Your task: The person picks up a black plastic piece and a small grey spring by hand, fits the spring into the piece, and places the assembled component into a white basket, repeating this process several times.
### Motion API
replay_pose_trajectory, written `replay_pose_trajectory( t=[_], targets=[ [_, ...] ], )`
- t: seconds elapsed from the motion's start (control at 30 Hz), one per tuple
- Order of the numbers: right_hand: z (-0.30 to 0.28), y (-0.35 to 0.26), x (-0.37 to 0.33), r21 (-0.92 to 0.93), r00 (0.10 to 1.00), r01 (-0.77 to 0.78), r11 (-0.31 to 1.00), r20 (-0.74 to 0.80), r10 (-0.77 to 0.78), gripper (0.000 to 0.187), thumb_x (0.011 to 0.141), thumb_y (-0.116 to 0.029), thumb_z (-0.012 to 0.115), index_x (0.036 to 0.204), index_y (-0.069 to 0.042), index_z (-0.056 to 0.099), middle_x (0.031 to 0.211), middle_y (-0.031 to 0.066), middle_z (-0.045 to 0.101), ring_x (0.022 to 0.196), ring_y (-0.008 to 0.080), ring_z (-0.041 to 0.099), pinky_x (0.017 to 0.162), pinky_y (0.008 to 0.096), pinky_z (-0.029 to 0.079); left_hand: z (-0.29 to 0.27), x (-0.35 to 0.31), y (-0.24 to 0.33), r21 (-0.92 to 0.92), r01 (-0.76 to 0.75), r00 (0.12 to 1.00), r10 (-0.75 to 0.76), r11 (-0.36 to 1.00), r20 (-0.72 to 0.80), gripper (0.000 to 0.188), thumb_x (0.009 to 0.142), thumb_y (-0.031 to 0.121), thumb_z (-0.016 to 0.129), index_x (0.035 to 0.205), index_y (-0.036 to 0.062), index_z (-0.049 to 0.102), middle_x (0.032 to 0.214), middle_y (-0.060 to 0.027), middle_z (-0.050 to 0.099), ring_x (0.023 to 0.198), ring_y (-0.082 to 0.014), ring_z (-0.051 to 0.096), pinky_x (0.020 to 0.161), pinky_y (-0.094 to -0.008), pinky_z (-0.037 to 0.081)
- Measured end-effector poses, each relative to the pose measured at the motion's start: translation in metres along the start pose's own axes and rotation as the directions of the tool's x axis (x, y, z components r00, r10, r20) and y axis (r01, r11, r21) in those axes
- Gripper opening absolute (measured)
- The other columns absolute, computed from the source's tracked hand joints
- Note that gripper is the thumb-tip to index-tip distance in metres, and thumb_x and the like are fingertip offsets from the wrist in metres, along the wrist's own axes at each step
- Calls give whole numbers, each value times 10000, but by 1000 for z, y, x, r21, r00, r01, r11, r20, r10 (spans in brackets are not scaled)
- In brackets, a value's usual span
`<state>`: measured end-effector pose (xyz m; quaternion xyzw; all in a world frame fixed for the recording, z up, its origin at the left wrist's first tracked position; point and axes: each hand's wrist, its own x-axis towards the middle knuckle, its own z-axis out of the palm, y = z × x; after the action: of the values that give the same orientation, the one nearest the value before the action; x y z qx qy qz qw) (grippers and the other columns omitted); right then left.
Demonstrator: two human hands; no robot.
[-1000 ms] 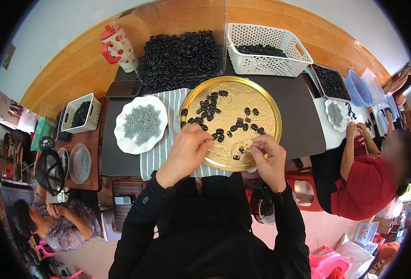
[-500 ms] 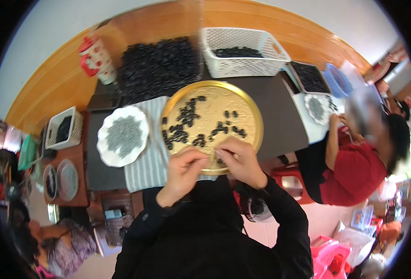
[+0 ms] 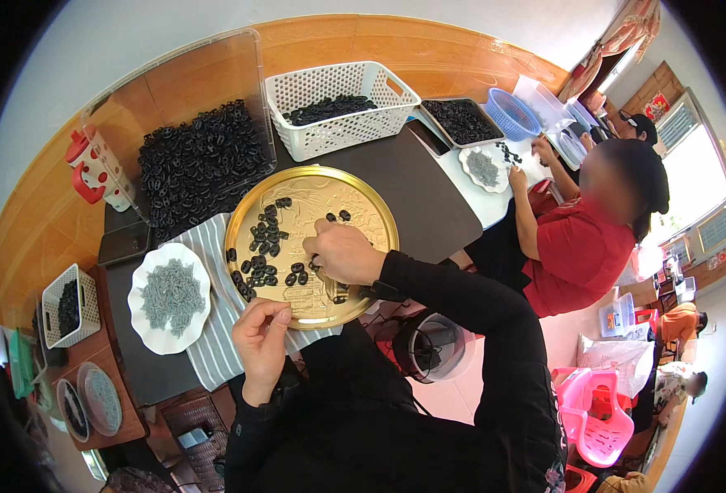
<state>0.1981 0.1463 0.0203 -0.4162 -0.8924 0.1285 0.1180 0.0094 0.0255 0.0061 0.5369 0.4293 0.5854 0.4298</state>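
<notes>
A round gold tray (image 3: pixel 363 192) carries several small black plastic pieces (image 3: pixel 266 234), oval with openings in them, lying in loose clusters. My right hand (image 3: pixel 348 255) is over the tray's middle, knuckles up and fingers curled down among the pieces; what its fingertips grip, if anything, is hidden. At the tray's near left edge my left hand (image 3: pixel 262 345) is raised, thumb and forefinger pinched together. Whatever may be between them is too small to make out. Left of the tray, a white scalloped dish (image 3: pixel 201 323) holds a heap of small grey pieces.
The tray overlaps a striped cloth (image 3: pixel 215 361) on the dark table (image 3: pixel 429 205). Behind stand a clear bin (image 3: pixel 260 99) and a white basket (image 3: pixel 297 144), both with black pieces. A dotted tumbler (image 3: pixel 104 177) stands far left. A person in red (image 3: pixel 581 246) works at right.
My hands have parted: the right went forward onto the pieces in the tray, while the left stayed near the front edge, now further left. The view has turned to the right.
</notes>
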Motion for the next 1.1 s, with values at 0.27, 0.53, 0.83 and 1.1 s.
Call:
replay_pose_trajectory(
  t=[0.27,0.53,0.83,1.1],
  targets=[
    [-24,-23,-21,594,983,18,804,-158,95,118,792,-15,603,908,8,607,765,93,600,707,176,610,659,290,481,2,-3,2,-144,95,994,-101,985,-32,51,837,-54,606,874,-52,642,820,-37,585,734,-79,536,656,-199,419],
    [-6,1,-38,325,987,17,946,-159,37,93,762,-13,554,825,-1,622,768,170,591,705,325,598,653,379,478,5,-12,7,-143,132,991,-135,981,-11,57,864,-20,613,893,-52,650,811,-25,583,723,-62,516,656,-193,407],
    [-11,-9,-10,82,997,49,995,-62,-43,105,718,-90,627,808,-48,662,807,173,547,783,345,590,686,417,474,8,-17,6,-135,140,990,-141,981,-2,59,864,-17,614,894,-50,652,829,-31,585,726,-64,522,665,-199,413],
    [-8,-5,-10,32,980,180,983,-95,-176,152,678,-62,633,824,-19,618,779,147,525,810,348,566,710,430,461,3,-18,5,-238,205,976,-215,949,-15,91,876,23,603,922,-25,665,788,-40,629,708,-85,561,634,-209,426]
  ],
)
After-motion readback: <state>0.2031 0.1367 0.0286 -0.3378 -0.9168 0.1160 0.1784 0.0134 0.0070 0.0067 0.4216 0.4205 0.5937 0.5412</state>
